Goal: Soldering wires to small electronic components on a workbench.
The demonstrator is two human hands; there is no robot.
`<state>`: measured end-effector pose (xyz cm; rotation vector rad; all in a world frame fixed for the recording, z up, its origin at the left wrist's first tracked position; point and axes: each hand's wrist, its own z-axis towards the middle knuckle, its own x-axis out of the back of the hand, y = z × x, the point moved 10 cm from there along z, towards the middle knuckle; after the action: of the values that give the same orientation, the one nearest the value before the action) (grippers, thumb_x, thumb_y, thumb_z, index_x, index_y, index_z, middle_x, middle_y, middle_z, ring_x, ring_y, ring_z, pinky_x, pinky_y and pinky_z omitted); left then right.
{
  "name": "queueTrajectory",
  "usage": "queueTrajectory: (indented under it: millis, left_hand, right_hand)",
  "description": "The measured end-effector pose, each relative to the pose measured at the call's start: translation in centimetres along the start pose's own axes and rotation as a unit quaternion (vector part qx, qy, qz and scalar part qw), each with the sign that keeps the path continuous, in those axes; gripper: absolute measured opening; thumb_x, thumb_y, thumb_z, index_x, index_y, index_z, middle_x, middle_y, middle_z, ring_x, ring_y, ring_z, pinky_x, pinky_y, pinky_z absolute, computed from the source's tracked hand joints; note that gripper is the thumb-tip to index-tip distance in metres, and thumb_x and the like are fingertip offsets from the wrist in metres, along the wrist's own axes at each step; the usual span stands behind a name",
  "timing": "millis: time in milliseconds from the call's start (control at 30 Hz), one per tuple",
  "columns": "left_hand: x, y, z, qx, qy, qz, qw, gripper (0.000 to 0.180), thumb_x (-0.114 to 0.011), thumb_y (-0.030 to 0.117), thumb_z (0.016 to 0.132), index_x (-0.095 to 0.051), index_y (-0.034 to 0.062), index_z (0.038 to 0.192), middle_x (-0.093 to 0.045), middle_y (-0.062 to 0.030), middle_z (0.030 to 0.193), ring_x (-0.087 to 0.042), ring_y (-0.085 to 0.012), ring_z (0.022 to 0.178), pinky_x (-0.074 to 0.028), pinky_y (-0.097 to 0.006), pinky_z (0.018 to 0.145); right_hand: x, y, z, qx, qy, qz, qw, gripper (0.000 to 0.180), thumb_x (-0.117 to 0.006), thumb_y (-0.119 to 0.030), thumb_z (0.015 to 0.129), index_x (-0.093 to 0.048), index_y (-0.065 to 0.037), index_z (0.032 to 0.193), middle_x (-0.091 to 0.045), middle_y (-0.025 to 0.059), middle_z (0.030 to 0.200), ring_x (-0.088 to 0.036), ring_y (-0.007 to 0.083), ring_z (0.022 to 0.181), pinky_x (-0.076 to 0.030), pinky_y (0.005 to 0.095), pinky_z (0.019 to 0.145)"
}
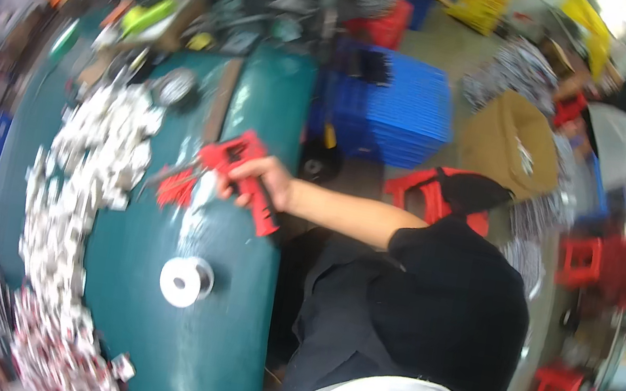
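Far left, a long heap of small white-and-red pieces point(77, 183) curves down the teal tabletop point(213, 360), pretty blurry, so I can't tell what they are. Just right of the heap sits a little red bundle point(176, 189), and below that a white spool point(185, 280) lies flat on the tabletop on its own. Next over is the red gun-shaped tool point(246, 177), near the tabletop's right edge, nose pointing toward the red bundle. A co-worker's hand point(273, 181) is wrapped tight around its grip, with the bare forearm running off right to a person in a black short-sleeved top. The camera wearer's own hands aren't in the shot at all, so no telling whether they're open or closed. Further right, off the tabletop, there's a blue plastic crate point(408, 112), a red stool point(431, 198) and a brown cardboard box point(510, 141) on the floor.
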<state>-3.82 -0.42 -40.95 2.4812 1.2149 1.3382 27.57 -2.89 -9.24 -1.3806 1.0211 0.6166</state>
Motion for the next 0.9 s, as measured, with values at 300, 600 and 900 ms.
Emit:
queueTrajectory:
  millis: [300, 600, 900]
  left_hand:
    - [-22.1, 3.4, -28.9, 0.337, 0.054, -0.354, 0.871, 0.039, -0.052, 0.038, 0.085, -0.067, 0.004, 0.099, -0.067, -0.0167, 0.095, -0.064, -0.0301, 0.085, -0.049, -0.041, 0.076]
    - [30.3, 16.5, -32.4, -0.014, 0.252, -0.18, 0.951, 0.015, -0.059, 0.006, 0.078, -0.062, 0.0062, 0.093, -0.064, -0.0089, 0.089, -0.061, -0.0286, 0.083, -0.047, -0.04, 0.074]
    - [50.7, 20.0, -3.8, -0.171, 0.553, 0.282, 0.766, 0.052, -0.058, 0.053, 0.079, -0.054, 0.024, 0.122, -0.047, -0.0064, 0.133, -0.042, -0.03, 0.123, -0.025, -0.053, 0.105]
  right_hand:
    - [-2.2, 0.3, 1.1, -0.027, -0.091, 0.166, 0.982, 0.025, -0.057, -0.008, 0.08, -0.045, 0.002, 0.098, -0.042, 0.0059, 0.084, -0.041, 0.0131, 0.077, -0.044, 0.0206, 0.053]
    - [-1.2, 0.0, 0.4, 0.01, -0.092, 0.232, 0.968, 0.022, -0.057, -0.009, 0.082, -0.047, -0.001, 0.099, -0.044, 0.0034, 0.086, -0.041, 0.0122, 0.079, -0.047, 0.02, 0.053]
    - [-0.5, -1.3, 0.1, 0.047, -0.081, 0.236, 0.967, 0.023, -0.057, -0.009, 0.082, -0.048, -0.002, 0.103, -0.044, 0.0022, 0.086, -0.042, 0.011, 0.08, -0.047, 0.0204, 0.055]
